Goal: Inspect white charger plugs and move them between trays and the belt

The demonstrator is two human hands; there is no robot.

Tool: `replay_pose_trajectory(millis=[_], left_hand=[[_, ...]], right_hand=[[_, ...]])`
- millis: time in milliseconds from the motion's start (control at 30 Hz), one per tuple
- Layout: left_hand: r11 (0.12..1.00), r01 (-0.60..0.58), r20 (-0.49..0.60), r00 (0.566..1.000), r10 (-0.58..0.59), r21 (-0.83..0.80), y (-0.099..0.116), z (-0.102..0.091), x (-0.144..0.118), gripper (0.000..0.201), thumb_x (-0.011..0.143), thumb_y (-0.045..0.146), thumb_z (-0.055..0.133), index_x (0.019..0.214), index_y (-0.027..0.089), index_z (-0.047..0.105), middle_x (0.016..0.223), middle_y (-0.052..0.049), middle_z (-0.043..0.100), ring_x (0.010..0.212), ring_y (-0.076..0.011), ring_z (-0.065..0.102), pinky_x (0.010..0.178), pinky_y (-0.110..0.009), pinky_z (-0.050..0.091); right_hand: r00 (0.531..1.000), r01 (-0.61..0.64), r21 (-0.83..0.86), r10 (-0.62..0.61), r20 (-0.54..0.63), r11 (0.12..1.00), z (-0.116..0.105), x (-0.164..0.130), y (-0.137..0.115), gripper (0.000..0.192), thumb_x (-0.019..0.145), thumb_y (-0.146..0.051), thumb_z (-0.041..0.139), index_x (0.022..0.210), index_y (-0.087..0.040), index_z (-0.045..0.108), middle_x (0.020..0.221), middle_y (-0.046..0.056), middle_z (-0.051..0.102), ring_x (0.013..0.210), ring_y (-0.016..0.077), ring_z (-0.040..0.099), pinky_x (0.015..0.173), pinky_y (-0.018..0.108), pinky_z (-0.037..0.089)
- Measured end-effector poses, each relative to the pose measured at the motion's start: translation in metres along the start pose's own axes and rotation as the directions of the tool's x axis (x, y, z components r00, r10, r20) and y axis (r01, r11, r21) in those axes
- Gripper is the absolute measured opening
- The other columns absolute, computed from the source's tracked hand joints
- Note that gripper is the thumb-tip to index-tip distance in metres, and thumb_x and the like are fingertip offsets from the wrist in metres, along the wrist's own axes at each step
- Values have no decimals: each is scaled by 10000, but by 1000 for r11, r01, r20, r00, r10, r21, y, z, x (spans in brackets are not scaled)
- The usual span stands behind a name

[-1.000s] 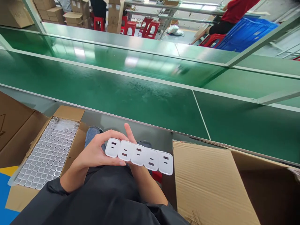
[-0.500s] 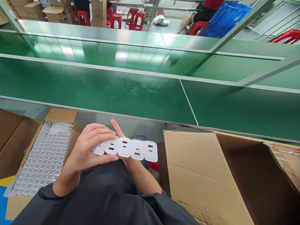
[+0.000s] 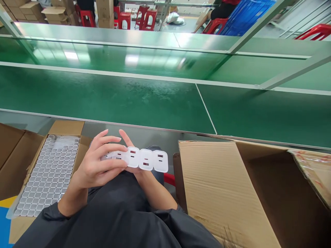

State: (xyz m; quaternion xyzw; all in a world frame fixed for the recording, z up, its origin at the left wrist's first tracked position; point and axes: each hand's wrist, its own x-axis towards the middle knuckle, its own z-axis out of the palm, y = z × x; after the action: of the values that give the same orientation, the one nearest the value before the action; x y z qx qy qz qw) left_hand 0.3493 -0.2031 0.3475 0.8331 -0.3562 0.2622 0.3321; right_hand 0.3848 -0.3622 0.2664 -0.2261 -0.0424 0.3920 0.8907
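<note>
A row of several white plastic charger housings (image 3: 146,159), each with a wide and a narrow slot, lies over my lap, slotted faces up. The fingers of my left hand (image 3: 102,160) close over the left end of this row and partly cover it. From below, my right hand (image 3: 126,138) holds the row; one finger sticks up behind it, and the rest of that hand is mostly hidden. To the left, an open carton (image 3: 69,127) holds many similar small pale housings (image 3: 42,179) in tight rows, with clear plastic around them.
A long green worktable (image 3: 103,98) runs across in front, with metal frame bars (image 3: 287,74) above it. At right stands a big open cardboard box (image 3: 222,186), flap toward me. Farther back are red stools (image 3: 150,20), cartons, a blue crate (image 3: 248,17) and a seated person.
My left hand has slid right along the row, its fingers now flatter and covering more of the left housings. The row appears slightly farther left and higher; the whole view shifted a little.
</note>
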Motion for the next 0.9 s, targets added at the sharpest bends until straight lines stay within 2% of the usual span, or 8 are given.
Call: replay_pose_trajectory(millis=[133,267,367,467,567,733,833,900], left_hand=[[1000,13,-4,1000,-13,-29,0,1,2,172,835,119,680,885,283,667,1068,-4,742,1152,-219,628,1134,-566,411],[999,2,6,1000,-1,-43,-1,0,2,166,833,105,678,856,268,659,1044,-4,749,1128,-212,640,1130,-549,424],[999,-12,13,1000,13,-39,-1,0,1,175,827,91,682,866,259,656,1038,-8,750,1097,-210,653,1120,-542,433],[1000,15,15,1000,-15,26,3,0,2,151,827,129,701,893,258,658,1041,-11,750,1053,-212,676,1097,-526,453],[992,28,28,999,-32,121,10,3,7,177,843,224,722,1005,254,659,1060,-33,749,1013,-216,694,1043,-471,496],[981,-1,96,995,-18,195,17,9,15,323,860,415,730,1118,238,652,1125,-82,737,1023,-244,692,892,-383,534],[981,4,112,993,-26,193,17,10,15,322,871,410,724,1123,225,644,1108,-76,743,976,-226,700,843,-353,524],[983,3,121,992,-25,184,16,11,14,318,875,390,719,1132,220,640,1083,-69,746,953,-219,698,828,-348,518]], right_hand=[[1000,-22,3,22,-2,1000,-2,2,1,974,612,-462,856,1479,-339,428,765,-43,666,592,137,586,595,277,497],[999,-30,-9,30,30,1000,-4,3,1,948,688,-382,831,1518,-323,378,759,-42,669,640,142,615,606,261,499],[999,-3,-5,3,44,1000,-2,3,-1,951,676,-391,850,1510,-307,399,751,-43,666,628,132,602,608,253,499],[1000,1,-31,0,14,1000,-3,3,-3,990,654,-373,870,1518,-299,392,740,-47,660,601,121,581,577,235,481],[999,-33,-52,32,-6,998,-6,4,-1,991,654,-331,875,1517,-322,387,836,-34,682,642,124,618,630,253,515],[999,37,-58,-37,-8,998,-9,6,13,682,793,-355,757,1426,-328,505,1104,-12,690,855,152,688,777,291,541],[997,78,-100,-79,-8,992,-10,7,19,549,891,-351,627,1428,-324,516,1115,-20,689,848,139,688,769,288,529],[997,79,-136,-79,6,988,-10,6,19,552,887,-323,620,1430,-322,518,1105,-29,685,827,127,684,775,285,528]])
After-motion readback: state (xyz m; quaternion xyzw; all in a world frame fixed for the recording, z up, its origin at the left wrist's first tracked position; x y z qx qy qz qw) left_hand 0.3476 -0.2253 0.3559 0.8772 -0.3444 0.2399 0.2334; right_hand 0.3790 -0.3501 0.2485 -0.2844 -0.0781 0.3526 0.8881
